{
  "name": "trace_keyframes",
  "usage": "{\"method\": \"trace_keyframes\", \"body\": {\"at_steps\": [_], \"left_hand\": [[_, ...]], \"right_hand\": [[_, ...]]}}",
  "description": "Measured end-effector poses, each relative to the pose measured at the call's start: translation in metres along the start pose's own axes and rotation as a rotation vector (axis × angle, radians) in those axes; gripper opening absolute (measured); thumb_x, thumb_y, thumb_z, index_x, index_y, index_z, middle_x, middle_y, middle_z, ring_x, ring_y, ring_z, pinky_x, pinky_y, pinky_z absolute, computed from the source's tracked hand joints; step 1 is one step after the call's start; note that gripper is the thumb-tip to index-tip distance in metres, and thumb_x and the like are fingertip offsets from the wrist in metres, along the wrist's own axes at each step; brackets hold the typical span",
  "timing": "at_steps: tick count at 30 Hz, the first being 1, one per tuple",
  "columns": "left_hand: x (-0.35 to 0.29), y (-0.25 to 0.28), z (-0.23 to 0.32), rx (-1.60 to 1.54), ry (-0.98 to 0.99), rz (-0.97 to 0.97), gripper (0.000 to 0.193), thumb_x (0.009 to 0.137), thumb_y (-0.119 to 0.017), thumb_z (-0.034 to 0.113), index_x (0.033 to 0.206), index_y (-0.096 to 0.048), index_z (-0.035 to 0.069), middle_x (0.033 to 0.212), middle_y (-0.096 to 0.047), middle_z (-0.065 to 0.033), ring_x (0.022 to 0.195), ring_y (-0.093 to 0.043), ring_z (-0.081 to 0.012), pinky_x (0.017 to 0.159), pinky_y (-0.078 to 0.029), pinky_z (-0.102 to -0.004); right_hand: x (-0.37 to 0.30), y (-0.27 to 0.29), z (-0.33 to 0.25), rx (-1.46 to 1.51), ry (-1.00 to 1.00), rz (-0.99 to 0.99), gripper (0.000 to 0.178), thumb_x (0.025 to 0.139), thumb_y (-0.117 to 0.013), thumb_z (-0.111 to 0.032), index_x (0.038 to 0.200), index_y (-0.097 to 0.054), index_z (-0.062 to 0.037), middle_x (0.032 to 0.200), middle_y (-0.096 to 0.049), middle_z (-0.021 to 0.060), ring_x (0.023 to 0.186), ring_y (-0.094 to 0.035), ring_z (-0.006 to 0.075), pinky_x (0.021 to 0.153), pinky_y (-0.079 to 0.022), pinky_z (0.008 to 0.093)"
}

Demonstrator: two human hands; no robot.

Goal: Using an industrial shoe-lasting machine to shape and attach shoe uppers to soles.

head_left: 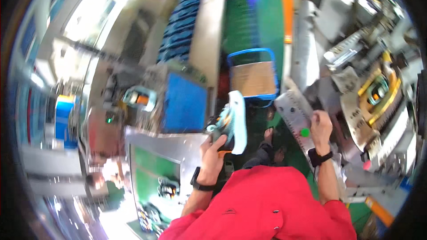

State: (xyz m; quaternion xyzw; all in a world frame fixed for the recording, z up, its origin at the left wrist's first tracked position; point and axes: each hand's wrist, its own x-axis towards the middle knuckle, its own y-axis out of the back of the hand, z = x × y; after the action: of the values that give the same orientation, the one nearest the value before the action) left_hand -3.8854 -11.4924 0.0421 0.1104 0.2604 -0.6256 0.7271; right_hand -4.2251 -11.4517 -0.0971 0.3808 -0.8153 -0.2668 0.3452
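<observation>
My left hand [212, 155] grips a sneaker [238, 124] by its upper, thumb on top; the shoe is tilted on its side, with a thick pale blue sole and dark and orange upper parts. My right hand [321, 126] is closed, its fingers curled at the edge of a grey metal control panel [293, 109], just right of a round green button [305, 132]. Anything inside those fingers is hidden. Farther right, another sneaker [378, 92] sits within a yellow frame [391, 95] on a machine.
A blue-framed cart [253, 53] with a brown board stands ahead. Left of me are a blue block [184, 106], a pale shoe [140, 98], and a green-topped table [153, 166] with several shoes. A ridged conveyor [178, 26] runs away at the far left. Much is blurred.
</observation>
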Motion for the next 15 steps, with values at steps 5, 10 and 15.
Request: {"method": "trace_keyframes", "body": {"at_steps": [5, 10, 15], "left_hand": [[-0.026, 0.069, -0.034, -0.255, 0.003, 0.053, 0.031, 0.088, -0.063, 0.004, 0.115, -0.057, -0.007, 0.101, -0.066, -0.0111, 0.089, -0.067, -0.0192, 0.081, -0.054, -0.0302], [-0.050, 0.152, -0.067, -0.437, 0.093, 0.280, 0.031, 0.086, -0.062, 0.000, 0.115, -0.055, -0.011, 0.103, -0.065, -0.0160, 0.088, -0.067, -0.0254, 0.082, -0.055, -0.0366], [-0.051, 0.278, -0.108, -0.551, 0.007, 0.569, 0.026, 0.083, -0.067, 0.003, 0.105, -0.060, -0.009, 0.095, -0.066, -0.0135, 0.083, -0.066, -0.0240, 0.076, -0.054, -0.0350]], "right_hand": [[-0.040, -0.091, 0.039, -0.069, 0.104, -0.278, 0.010, 0.088, -0.056, -0.014, 0.089, -0.062, -0.0066, 0.087, -0.057, 0.0128, 0.087, -0.056, 0.0339, 0.076, -0.046, 0.0428], [-0.042, -0.097, 0.067, -0.135, 0.290, -0.251, 0.010, 0.083, -0.060, -0.008, 0.094, -0.062, -0.0069, 0.092, -0.059, 0.0127, 0.094, -0.057, 0.0326, 0.081, -0.047, 0.0403], [0.008, -0.108, -0.026, -0.157, 0.324, -0.010, 0.013, 0.084, -0.062, -0.008, 0.096, -0.063, -0.0021, 0.093, -0.060, 0.0138, 0.087, -0.059, 0.0324, 0.077, -0.047, 0.0398]]}}
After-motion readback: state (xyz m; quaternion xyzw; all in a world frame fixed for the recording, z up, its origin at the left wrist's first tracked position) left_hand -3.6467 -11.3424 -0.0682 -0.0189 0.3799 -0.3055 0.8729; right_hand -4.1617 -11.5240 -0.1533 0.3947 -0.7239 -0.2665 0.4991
